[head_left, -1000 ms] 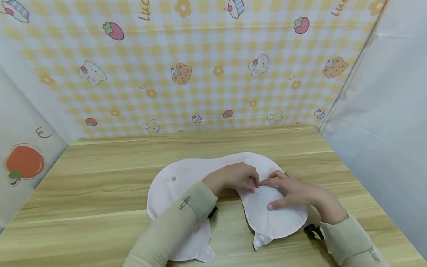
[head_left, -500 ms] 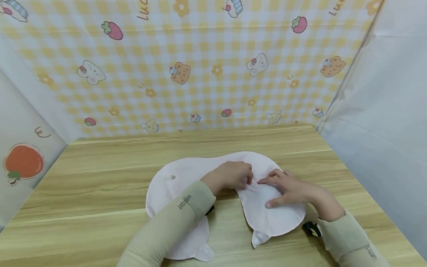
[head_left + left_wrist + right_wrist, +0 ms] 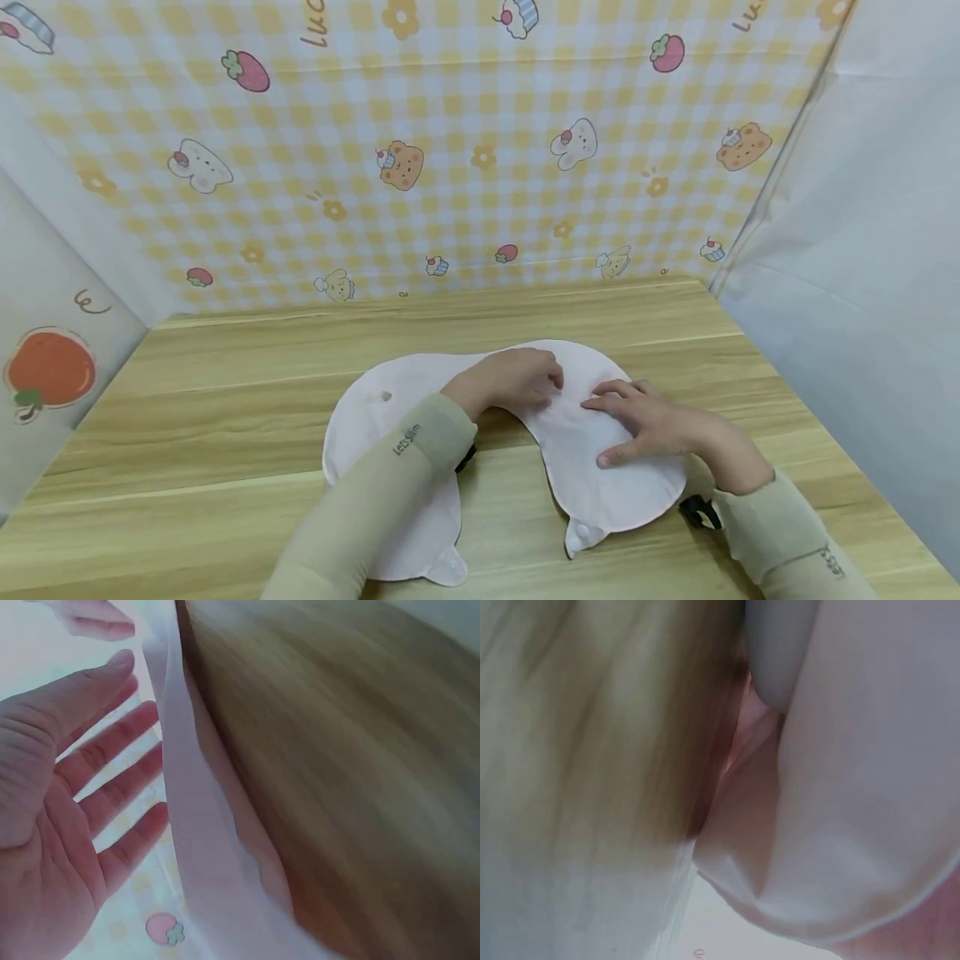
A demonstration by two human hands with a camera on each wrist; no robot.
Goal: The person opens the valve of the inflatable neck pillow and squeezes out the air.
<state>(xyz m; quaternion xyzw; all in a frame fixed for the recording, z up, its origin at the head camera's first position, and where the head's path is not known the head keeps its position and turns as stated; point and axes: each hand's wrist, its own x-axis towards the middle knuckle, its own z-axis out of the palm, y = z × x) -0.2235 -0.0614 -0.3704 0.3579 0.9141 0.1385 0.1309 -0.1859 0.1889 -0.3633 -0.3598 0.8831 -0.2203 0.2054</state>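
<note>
The head camera looks forward and down over the worktop (image 3: 225,425) to the far gingham backdrop (image 3: 450,108); the left wrist camera, close in, faces the same backdrop; the right wrist camera looks close along the pale pink snap-tabbed cloth (image 3: 577,450), which all three share.

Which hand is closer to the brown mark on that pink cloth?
Left. The left hand is over the pink cloth, right of the brown mark; the right hand, farther right.

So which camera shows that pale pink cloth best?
The head view, taking in most of the pale pink cloth and its curved shape. The left wrist view catches an edge strip; the right wrist view, one blurry rounded part.
</note>
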